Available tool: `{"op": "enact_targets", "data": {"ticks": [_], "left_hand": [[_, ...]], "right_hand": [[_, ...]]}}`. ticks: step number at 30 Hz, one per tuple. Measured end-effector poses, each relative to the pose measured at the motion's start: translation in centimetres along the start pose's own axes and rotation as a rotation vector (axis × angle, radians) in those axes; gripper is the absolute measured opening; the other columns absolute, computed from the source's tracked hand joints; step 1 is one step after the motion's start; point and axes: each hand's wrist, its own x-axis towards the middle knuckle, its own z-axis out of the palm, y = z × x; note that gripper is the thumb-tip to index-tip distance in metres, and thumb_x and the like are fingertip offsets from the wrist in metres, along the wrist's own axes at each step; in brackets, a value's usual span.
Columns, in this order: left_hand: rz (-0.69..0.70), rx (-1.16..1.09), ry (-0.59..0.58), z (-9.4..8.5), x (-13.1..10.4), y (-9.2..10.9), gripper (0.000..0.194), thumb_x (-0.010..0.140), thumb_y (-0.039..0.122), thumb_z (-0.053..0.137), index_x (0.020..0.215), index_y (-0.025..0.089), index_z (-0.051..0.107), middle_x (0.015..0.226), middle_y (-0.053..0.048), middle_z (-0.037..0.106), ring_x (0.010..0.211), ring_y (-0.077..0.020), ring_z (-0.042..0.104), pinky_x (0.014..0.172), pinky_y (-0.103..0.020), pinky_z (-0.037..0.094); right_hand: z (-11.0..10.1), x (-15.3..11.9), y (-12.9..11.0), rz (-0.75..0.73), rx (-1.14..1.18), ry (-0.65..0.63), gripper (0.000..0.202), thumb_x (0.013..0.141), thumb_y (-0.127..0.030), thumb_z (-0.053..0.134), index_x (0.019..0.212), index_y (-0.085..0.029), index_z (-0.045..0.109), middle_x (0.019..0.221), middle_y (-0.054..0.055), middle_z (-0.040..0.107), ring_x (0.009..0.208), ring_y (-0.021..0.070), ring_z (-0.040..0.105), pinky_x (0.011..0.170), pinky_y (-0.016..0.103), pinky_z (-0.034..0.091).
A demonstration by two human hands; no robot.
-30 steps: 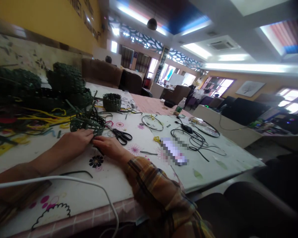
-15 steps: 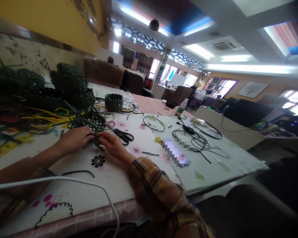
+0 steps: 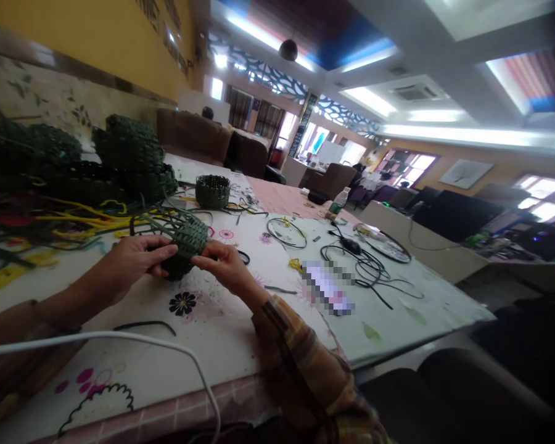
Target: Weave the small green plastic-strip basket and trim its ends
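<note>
Head view: left of centre, a green rounded basket of woven strips (image 3: 190,235) tilts, loose ends (image 3: 160,223) pointing upper left, long axis unclear; left hand (image 3: 136,260) and right hand (image 3: 226,266) grip it, fingers (image 3: 166,251) partly hiding its lower edge.

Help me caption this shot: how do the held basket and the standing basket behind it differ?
The held basket is tilted in the hands; the standing basket sits upright on the table, untouched.
The held basket has long loose strips splaying from one end; the standing basket has a fairly even rim, with no such strips.
Both are green and woven.
</note>
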Motion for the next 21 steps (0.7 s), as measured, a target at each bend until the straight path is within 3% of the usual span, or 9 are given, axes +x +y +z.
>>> {"op": "enact_targets", "data": {"ticks": [4, 10, 15, 18, 21], "left_hand": [[-0.018, -0.114, 0.079, 0.6, -0.4, 0.0, 0.050, 0.057, 0.060, 0.083, 0.081, 0.018, 0.071, 0.074, -0.001, 0.067, 0.048, -0.0082, 0.046, 0.042, -0.023, 0.039], [-0.028, -0.083, 0.169, 0.8, -0.6, -0.6, 0.043, 0.064, 0.056, 0.084, 0.082, 0.019, 0.074, 0.057, 0.005, 0.058, 0.039, -0.0083, 0.039, 0.037, -0.024, 0.028], [-0.055, -0.091, 0.241, 1.3, -0.9, -0.6, 0.040, 0.061, 0.053, 0.085, 0.081, 0.019, 0.075, 0.063, 0.003, 0.065, 0.041, -0.0094, 0.042, 0.038, -0.024, 0.030], [-0.057, -0.111, 0.319, 1.1, -1.1, -0.3, 0.038, 0.063, 0.051, 0.084, 0.079, 0.018, 0.073, 0.057, 0.006, 0.059, 0.042, -0.0088, 0.040, 0.039, -0.022, 0.030], [-0.054, -0.169, 0.391, 0.3, -1.0, 0.1, 0.036, 0.066, 0.050, 0.082, 0.076, 0.018, 0.068, 0.055, 0.008, 0.053, 0.044, -0.0081, 0.040, 0.041, -0.021, 0.031]], "right_hand": [[0.4, -0.2, 0.6, 0.139, 0.096, -0.087, 0.056, 0.077, -0.065, 0.074, 0.058, -0.021, 0.046, 0.058, -0.006, 0.038, 0.057, 0.0085, 0.032, 0.057, 0.025, 0.026], [0.6, -0.3, 1.5, -0.024, 0.056, 0.074, 0.039, 0.084, -0.050, 0.069, 0.066, -0.020, 0.051, 0.065, -0.005, 0.041, 0.065, 0.0099, 0.036, 0.063, 0.026, 0.029], [0.1, 0.0, 2.0, 0.039, 0.077, 0.046, 0.038, 0.086, -0.052, 0.068, 0.071, -0.020, 0.054, 0.065, -0.005, 0.045, 0.063, 0.0100, 0.039, 0.061, 0.025, 0.032], [-0.7, 0.2, 2.2, 0.015, -0.218, 0.159, 0.030, 0.096, -0.048, 0.059, 0.090, -0.019, 0.063, 0.077, -0.002, 0.055, 0.071, 0.0124, 0.048, 0.069, 0.026, 0.040], [-2.2, 0.3, 2.1, 0.195, -0.877, 0.152, 0.028, 0.101, -0.035, 0.056, 0.123, -0.021, 0.067, 0.115, 0.010, 0.067, 0.104, 0.0208, 0.060, 0.087, 0.031, 0.045]]}}
